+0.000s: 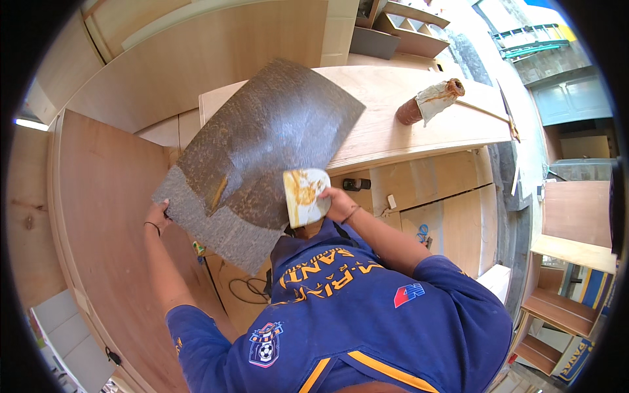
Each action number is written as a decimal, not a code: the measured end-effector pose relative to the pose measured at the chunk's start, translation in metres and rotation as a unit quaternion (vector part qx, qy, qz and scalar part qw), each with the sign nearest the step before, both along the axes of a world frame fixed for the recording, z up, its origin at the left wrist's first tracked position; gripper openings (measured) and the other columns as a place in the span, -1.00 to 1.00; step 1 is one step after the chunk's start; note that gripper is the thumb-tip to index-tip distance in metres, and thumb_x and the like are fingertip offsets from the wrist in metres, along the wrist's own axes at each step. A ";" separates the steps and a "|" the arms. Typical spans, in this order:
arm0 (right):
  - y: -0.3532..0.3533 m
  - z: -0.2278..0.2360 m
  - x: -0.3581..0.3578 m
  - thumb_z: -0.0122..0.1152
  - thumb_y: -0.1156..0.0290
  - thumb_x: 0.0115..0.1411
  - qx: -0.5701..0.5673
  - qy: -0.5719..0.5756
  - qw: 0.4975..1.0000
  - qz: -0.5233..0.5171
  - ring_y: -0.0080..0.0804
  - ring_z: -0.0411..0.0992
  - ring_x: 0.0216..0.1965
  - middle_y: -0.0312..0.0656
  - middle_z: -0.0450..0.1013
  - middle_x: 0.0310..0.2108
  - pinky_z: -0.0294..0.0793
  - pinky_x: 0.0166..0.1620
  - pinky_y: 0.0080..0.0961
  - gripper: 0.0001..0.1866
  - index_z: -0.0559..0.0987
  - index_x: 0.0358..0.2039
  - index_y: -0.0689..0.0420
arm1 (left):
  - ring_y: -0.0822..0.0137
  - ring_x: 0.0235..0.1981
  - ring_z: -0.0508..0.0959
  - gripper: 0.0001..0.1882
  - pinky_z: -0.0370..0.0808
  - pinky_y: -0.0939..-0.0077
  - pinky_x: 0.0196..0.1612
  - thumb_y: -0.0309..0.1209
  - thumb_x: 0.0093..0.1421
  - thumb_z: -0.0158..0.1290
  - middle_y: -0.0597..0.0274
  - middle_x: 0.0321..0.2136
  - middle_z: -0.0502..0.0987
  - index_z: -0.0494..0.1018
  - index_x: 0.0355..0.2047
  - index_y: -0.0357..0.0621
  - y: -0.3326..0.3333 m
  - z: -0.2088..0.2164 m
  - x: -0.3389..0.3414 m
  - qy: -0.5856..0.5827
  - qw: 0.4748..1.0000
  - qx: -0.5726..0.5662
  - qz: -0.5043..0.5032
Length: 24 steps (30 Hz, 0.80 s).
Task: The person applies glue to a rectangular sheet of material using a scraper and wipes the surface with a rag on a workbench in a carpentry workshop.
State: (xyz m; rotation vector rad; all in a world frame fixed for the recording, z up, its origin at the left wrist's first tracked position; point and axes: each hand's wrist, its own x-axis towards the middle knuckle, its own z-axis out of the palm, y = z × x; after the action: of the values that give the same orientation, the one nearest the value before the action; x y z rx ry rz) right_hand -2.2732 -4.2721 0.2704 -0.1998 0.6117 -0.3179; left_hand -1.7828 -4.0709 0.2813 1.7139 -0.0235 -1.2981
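A grey laminate sheet (272, 124) lies tilted over the near-left part of a pale plywood panel. Most of its face has a wet, glossy brown coat; a strip along the near-left edge is bare grey. A thick yellow-brown streak of glue (218, 195) sits near that strip. My left hand (157, 216) grips the sheet's left corner, its fingers partly hidden under the edge. In my right hand (338, 204) is a white spreader (305, 196) with a rounded corner and yellow-brown stains, held over the sheet's near edge.
A brown cylindrical container (429, 103) with a crusted whitish wrap stands on the plywood panel (373, 85). Below lie a black object (356, 185) and a dark cable (247, 289). A large wooden panel (111, 229) rises at the left. Open wooden cabinets (563, 295) stand right.
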 end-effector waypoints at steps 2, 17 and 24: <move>0.012 0.005 -0.009 -0.10 0.50 -0.12 0.026 0.010 0.998 0.049 -0.23 0.35 -0.14 -0.07 0.38 -0.17 0.27 -0.01 -0.32 -0.53 0.31 -0.11 0.31 | 0.26 -0.37 0.39 -0.63 0.36 0.32 -0.45 -0.30 0.11 -0.07 0.18 -0.31 0.37 0.18 -0.11 -0.15 -0.018 0.009 0.006 -0.088 0.989 0.082 -0.081; 0.019 0.005 0.004 -0.10 0.47 -0.07 0.087 -0.034 0.992 0.080 -0.21 0.27 -0.03 -0.07 0.28 -0.04 0.16 0.07 -0.26 -0.46 0.22 0.01 0.26 | 0.17 -0.17 0.42 -0.50 0.28 0.43 -0.09 -0.35 -0.06 0.10 -0.03 -0.18 0.41 0.30 -0.13 -0.37 -0.153 -0.017 0.019 -0.376 0.918 0.082 -0.101; 0.014 -0.018 -0.001 -0.10 0.44 -0.07 0.121 -0.056 0.991 0.007 -0.20 0.27 -0.03 -0.08 0.29 -0.05 0.16 0.07 -0.27 -0.47 0.24 0.00 0.25 | 0.26 -0.14 0.39 -0.52 0.26 0.48 -0.07 -0.40 -0.03 0.09 0.10 -0.14 0.39 0.28 -0.09 -0.32 -0.178 -0.001 0.022 -0.421 0.887 0.145 -0.124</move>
State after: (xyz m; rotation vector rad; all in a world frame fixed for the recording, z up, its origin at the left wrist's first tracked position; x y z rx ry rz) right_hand -2.2739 -4.2583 0.2523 0.0460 0.5330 -0.2372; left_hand -1.7606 -4.2492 0.2807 2.4855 -0.5967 -0.6432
